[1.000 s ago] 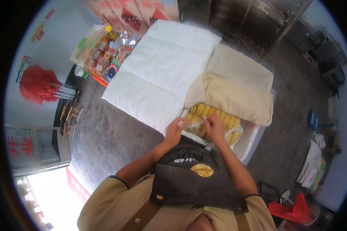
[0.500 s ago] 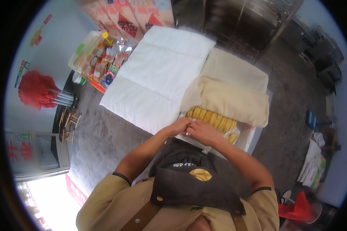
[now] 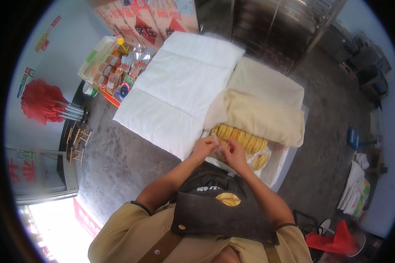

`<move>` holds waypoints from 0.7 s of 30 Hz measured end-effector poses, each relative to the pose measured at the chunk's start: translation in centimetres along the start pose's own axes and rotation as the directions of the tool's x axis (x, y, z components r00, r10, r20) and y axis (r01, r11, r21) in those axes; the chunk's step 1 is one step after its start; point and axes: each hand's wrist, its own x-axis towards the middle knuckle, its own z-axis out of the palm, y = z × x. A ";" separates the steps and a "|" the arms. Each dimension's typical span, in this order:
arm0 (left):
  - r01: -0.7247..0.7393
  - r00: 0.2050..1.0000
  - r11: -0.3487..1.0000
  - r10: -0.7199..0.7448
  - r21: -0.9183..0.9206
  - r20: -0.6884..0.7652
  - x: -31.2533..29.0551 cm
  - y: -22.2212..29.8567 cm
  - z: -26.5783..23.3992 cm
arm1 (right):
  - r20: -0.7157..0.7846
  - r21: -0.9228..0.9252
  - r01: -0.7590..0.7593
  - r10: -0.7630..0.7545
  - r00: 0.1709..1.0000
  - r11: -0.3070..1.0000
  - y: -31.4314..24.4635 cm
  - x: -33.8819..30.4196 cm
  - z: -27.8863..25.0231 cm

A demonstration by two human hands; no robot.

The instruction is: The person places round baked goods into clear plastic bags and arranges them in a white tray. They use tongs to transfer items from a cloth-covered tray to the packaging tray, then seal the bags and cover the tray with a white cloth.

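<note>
My left hand (image 3: 204, 149) and my right hand (image 3: 235, 155) are close together at the near edge of the table, fingers pinched. Between them they hold a crinkled clear plastic bag (image 3: 215, 153). What the bag holds, if anything, I cannot make out. Just beyond my hands, a row of yellow flat cakes (image 3: 243, 138) stands on edge, packed side by side. A few more flat cakes (image 3: 261, 162) lie under clear plastic to the right. A folded beige cloth (image 3: 265, 116) covers the area behind the row.
A thick white quilt (image 3: 175, 87) spreads over the left side. Beyond it, a crate (image 3: 94, 61) of jars and packets stands at the far left. A metal rack (image 3: 267, 35) is at the back. Red cloth (image 3: 41, 101) hangs by the left wall; white sacks (image 3: 353, 188) lie at right.
My hands have moved slightly apart, the right one turning upright. Clear plastic now shows stretched between them. The cakes and cloths look the same.
</note>
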 end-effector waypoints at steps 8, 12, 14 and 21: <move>0.026 0.998 0.999 -0.027 -0.032 -0.056 -0.5 0.3 0.1 | -0.064 -0.138 -0.004 -0.005 0.998 0.990 2.4 -1.0 1.5; 0.021 0.996 0.994 -0.012 0.106 -0.087 -0.8 1.3 -0.1 | -0.063 -0.237 -0.008 -0.007 0.998 0.972 2.5 -0.7 2.1; -0.028 0.989 0.959 0.069 0.283 -0.134 -1.2 1.8 0.2 | -0.089 -0.214 0.125 -0.147 0.985 0.969 2.5 -0.9 2.0; -0.264 0.905 0.716 0.415 0.646 -0.090 -3.0 3.3 1.1 | -0.004 0.092 0.076 -0.075 0.997 0.993 2.2 -0.1 2.2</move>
